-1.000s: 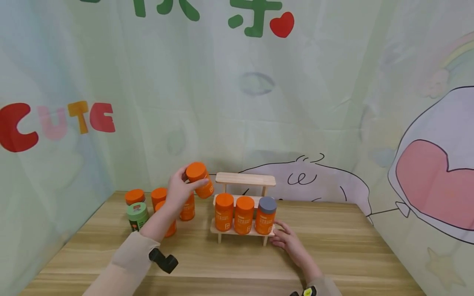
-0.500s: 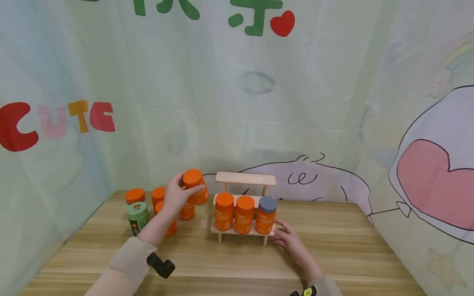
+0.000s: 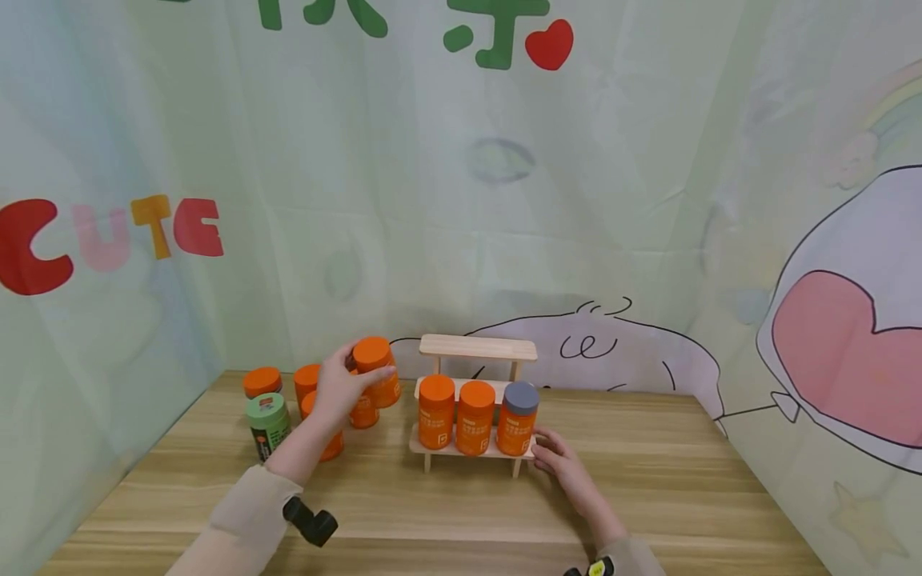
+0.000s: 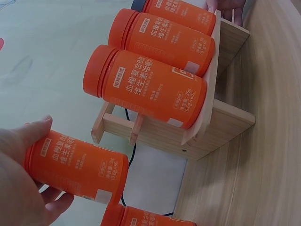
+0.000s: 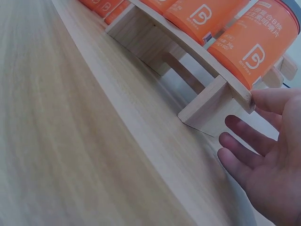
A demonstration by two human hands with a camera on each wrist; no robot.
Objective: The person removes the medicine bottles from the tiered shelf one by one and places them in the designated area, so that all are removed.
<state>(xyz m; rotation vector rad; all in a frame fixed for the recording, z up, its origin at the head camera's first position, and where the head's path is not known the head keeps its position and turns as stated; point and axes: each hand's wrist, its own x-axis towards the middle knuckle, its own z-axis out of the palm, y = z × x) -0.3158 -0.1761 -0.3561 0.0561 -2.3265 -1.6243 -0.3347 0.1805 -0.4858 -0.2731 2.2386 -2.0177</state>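
My left hand (image 3: 337,390) grips an orange vitamin jar (image 3: 383,390) with an orange lid, slightly tilted, just above and in front of another orange jar (image 3: 364,412). In the left wrist view, the thumb (image 4: 35,133) lies across the front of the held jar (image 4: 80,167). A three-tier wooden rack (image 3: 478,348) stands to the right. Its bottom tier bears two orange-lidded jars (image 3: 436,416) (image 3: 475,424) and a grey-lidded jar (image 3: 517,424). My right hand (image 3: 569,476) touches the right end of that tier, its other fingers (image 5: 237,167) loosely spread.
Left of the rack, more orange-lidded jars (image 3: 262,379) stand grouped on the wooden table (image 3: 446,520), partly behind the left forearm. Among them is a green jar (image 3: 267,416). A printed curtain (image 3: 346,200) hangs close behind the table.
My left hand has lowered the held jar and drawn it left, away from the rack. The right hand stays at the rack's end.
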